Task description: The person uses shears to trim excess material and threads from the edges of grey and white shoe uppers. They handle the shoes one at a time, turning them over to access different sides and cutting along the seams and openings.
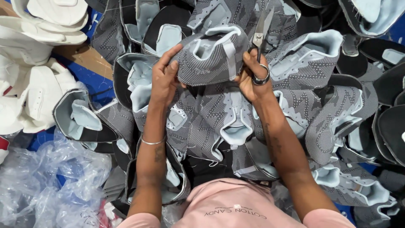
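Nearest, crumpled clear plastic (46, 177) lies at lower left. Above the lap, the left hand (165, 78) and right hand (252, 78) clamp a grey knit shoe upper (211, 57) with pale blue lining, held over a heap of like uppers (219, 118); the right also grips small scissors (261, 27). Beyond lie white pieces (38, 29).

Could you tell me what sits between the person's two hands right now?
In the head view, a grey patterned shoe upper sits between them, gripped by the left hand and right hand, which also holds scissors.
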